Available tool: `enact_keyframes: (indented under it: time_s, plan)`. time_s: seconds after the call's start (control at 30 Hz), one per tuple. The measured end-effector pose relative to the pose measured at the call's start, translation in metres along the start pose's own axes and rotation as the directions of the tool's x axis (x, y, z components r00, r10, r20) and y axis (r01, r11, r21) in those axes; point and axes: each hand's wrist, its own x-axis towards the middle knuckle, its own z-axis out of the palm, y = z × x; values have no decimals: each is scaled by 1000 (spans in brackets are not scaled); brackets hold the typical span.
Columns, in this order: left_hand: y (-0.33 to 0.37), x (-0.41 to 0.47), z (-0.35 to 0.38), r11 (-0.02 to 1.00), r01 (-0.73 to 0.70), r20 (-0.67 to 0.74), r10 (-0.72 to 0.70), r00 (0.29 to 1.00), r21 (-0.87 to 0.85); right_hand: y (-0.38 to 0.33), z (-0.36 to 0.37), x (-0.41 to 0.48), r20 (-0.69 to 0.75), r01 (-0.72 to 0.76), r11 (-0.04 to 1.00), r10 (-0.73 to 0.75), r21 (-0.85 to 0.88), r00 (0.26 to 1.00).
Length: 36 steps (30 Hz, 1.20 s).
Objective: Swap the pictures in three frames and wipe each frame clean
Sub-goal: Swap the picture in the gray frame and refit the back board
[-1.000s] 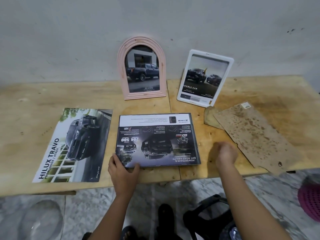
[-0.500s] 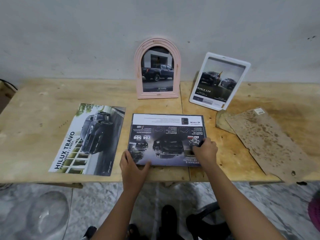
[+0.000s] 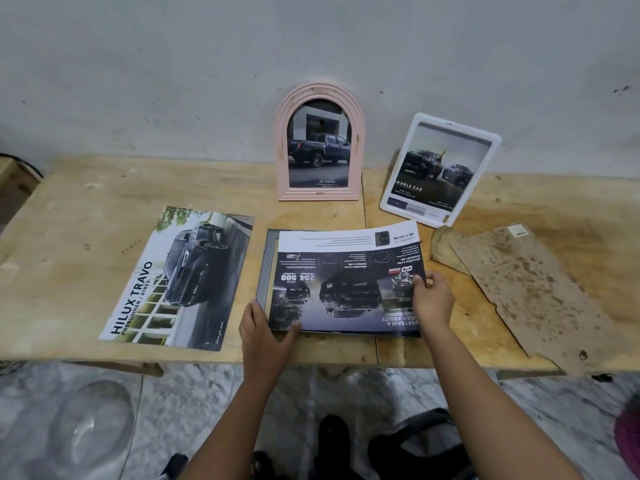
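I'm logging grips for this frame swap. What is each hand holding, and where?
Right hand pinches the sheet at its right edge. Left hand grips the grey frame at its near left corner, thumb on the sheet.

Before you, a sheet (image 3: pixel 346 282) lies on a frame (image 3: pixel 268 265); poster (image 3: pixel 180 278) left, board (image 3: pixel 530 289) right, two upright frames (image 3: pixel 281 150) (image 3: pixel 493 142) behind.
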Motion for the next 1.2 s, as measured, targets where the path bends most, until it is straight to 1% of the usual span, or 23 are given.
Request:
enact_keyframes:
  time_s: [0.17,0.27,0.33,0.47,0.6,0.67,0.73,0.8,0.9,0.97,1.03,1.07,1.13,1.2]
  plan:
    - [2,0,-1,1000,5,1,-5,1000,12,4,-7,0,40,146,986,-143,-83,989]
    - [2,0,-2,1000,0,1,0,1000,19,0,-15,-1,88,181,983,-178,-21,980]
    - [2,-1,-2,999,-11,3,11,1000,31,-1,-20,-1,84,197,980,-197,11,977]
    - [1,-4,-4,997,-33,23,32,999,67,6,-31,5,-1,142,982,-143,121,990]
    - [0,-1,-6,997,-37,64,32,997,70,15,-37,8,-49,91,968,-82,234,995]
    - [0,-1,-9,1000,-21,91,20,996,17,19,-39,7,-58,85,957,-72,278,996]
    - [1,0,-13,996,30,112,-21,994,-83,20,-37,5,-52,77,943,-63,323,997]
    - [4,2,-18,975,79,87,-62,994,-206,18,-34,2,-47,81,925,-69,371,997]
    - [19,5,-32,924,66,1,-71,997,-376,10,-29,-2,-40,110,899,-103,424,994]
    - [31,11,-42,893,65,1,-72,997,-444,2,-26,-5,-22,130,884,-134,450,991]
    - [40,20,-52,830,96,41,-88,995,-549,-7,-23,-5,-12,147,863,-161,483,987]
    - [46,23,-58,806,111,73,-85,994,-582,-13,-22,-5,-6,144,852,-163,503,987]
    - [51,29,-67,808,111,124,-48,991,-578,-26,-22,-5,24,118,824,-158,554,987]
    - [58,31,-79,791,97,130,-23,991,-604,-40,-21,-7,69,102,803,-175,587,982]
